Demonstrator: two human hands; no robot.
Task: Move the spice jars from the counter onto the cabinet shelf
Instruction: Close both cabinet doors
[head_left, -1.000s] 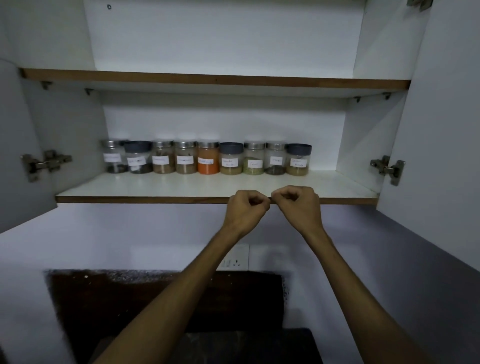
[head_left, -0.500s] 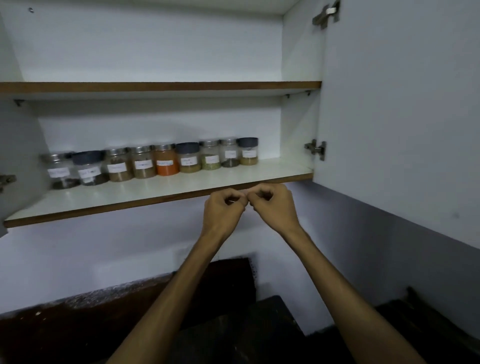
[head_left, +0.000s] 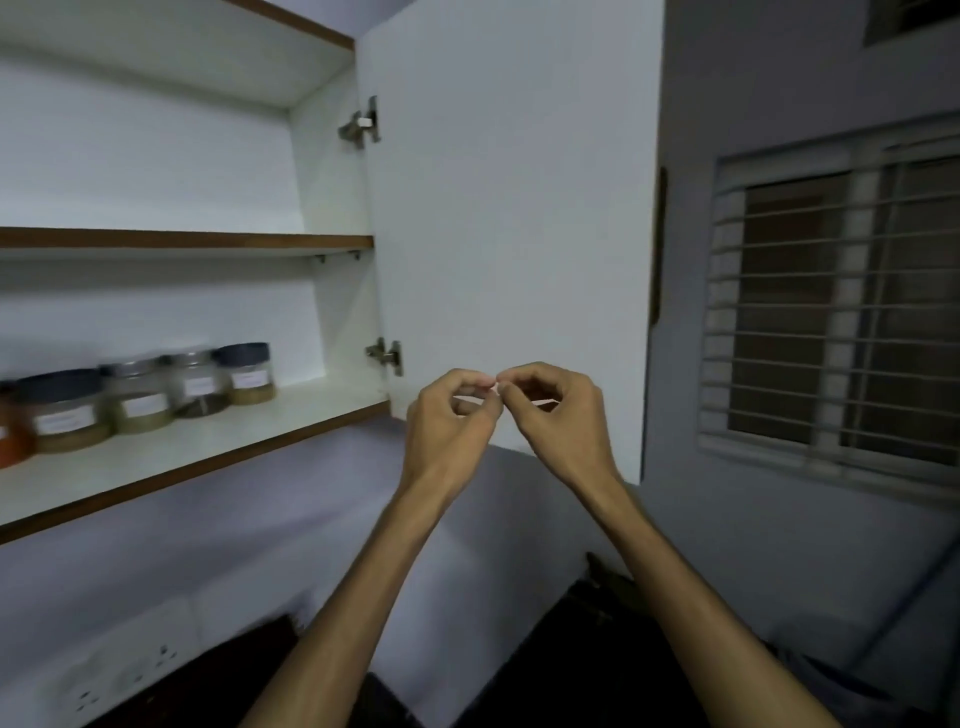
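Several labelled spice jars (head_left: 137, 397) stand in a row at the back of the lower cabinet shelf (head_left: 208, 447), on the left; the rightmost has a dark lid (head_left: 247, 373), and an orange one (head_left: 10, 431) is cut off by the left edge. My left hand (head_left: 449, 421) and my right hand (head_left: 558, 415) are raised side by side in front of the open cabinet door, right of the shelf's end. Both have curled fingers, with fingertips meeting between them. Neither holds a jar.
The open white cabinet door (head_left: 509, 208) stands just behind my hands. A barred window (head_left: 841, 312) is on the right wall. An upper shelf (head_left: 182, 240) has nothing visible on it. A wall socket (head_left: 119, 675) sits at lower left above the dark counter (head_left: 519, 691).
The view has swung right, so the jars and shelf slid left and the door and window came in. My hands stayed together and their fingers loosened slightly.
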